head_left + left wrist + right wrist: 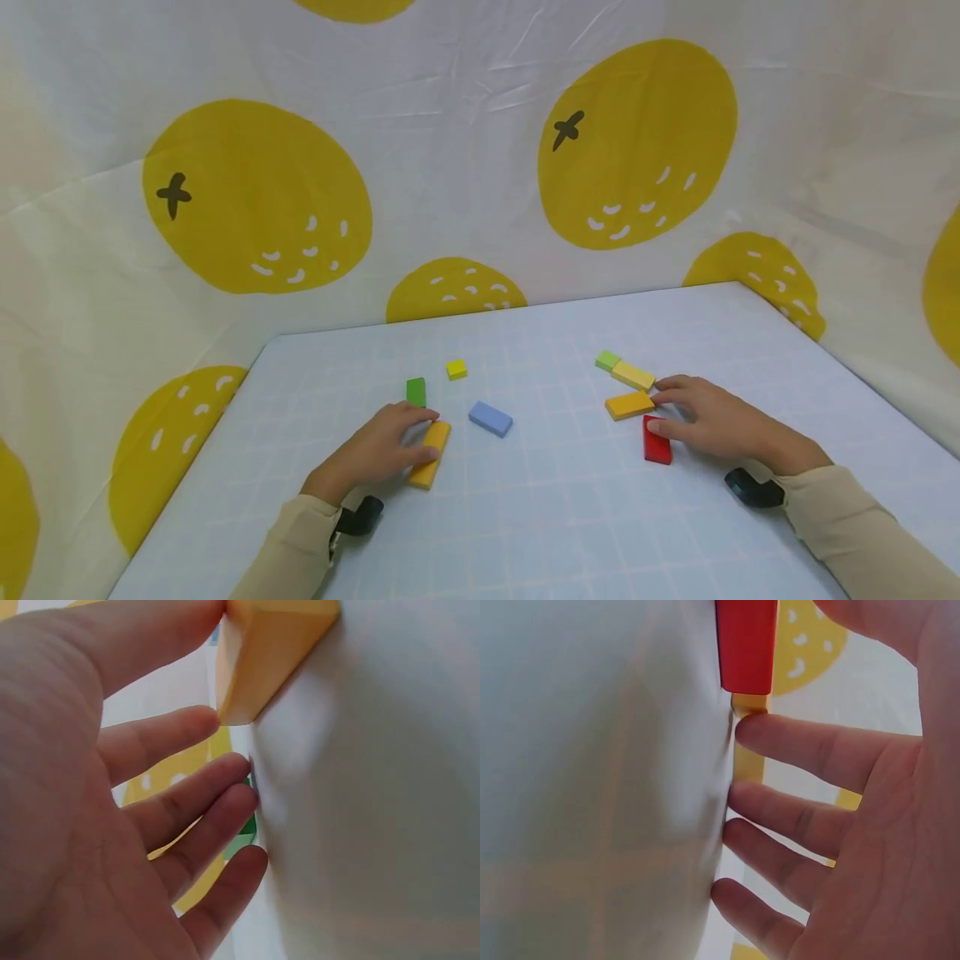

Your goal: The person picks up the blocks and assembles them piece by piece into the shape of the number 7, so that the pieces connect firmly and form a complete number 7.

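Beside the left orange block, my left hand lays its thumb and index fingertip on the block, the other fingers loosely extended. The left wrist view shows that block's side on the table with the thumb at its upper edge. On the right, my right hand touches a red block with its thumb. Its index fingertip is right at the end of another orange block, and its other fingers reach toward a pale yellow block. In the right wrist view its fingers are spread, tips at the table.
A green block lies just beyond my left fingers. Farther back is a small yellow block, and a blue block lies between the hands. A light green block meets the pale yellow one. Behind the table hangs a fruit-patterned cloth.
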Demonstrator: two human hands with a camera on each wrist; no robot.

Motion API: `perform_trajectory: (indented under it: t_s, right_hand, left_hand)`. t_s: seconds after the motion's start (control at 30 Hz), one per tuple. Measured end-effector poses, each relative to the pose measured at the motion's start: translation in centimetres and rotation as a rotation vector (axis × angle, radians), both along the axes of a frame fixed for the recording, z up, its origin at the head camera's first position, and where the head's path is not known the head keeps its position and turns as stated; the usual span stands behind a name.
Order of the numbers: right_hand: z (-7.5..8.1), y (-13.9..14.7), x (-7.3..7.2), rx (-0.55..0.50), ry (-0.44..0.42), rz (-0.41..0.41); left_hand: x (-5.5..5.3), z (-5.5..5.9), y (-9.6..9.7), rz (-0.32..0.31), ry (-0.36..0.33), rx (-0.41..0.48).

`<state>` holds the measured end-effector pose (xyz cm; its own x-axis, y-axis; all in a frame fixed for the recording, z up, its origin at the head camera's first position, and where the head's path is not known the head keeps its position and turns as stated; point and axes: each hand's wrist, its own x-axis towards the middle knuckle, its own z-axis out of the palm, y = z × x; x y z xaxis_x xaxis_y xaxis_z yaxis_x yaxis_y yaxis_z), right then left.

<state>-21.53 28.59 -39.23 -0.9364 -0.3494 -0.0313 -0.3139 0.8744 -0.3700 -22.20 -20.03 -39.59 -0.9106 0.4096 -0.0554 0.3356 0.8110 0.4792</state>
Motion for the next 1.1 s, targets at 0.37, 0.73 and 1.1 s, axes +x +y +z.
perform_trajectory:
  t_s: [0.37,0.73,1.1]
  right_hand:
    - [0.0,0.2,0.2,0.002,-0.006,0.001]
    - [-0.4,0.3,-0.1,0.003,-0.006,-0.014]
    - [-0.8,0.5,-0.3,0.006,0.018,0.000]
  left_hand:
    - [0.0,-0.5,0.2,0.029,-0.040,-0.035]
    - [-0.3,-0.9,0.1,0.024,0.017,-0.012]
    - [-0.3,-0.8,0.3,0.095,-0.018,0.007]
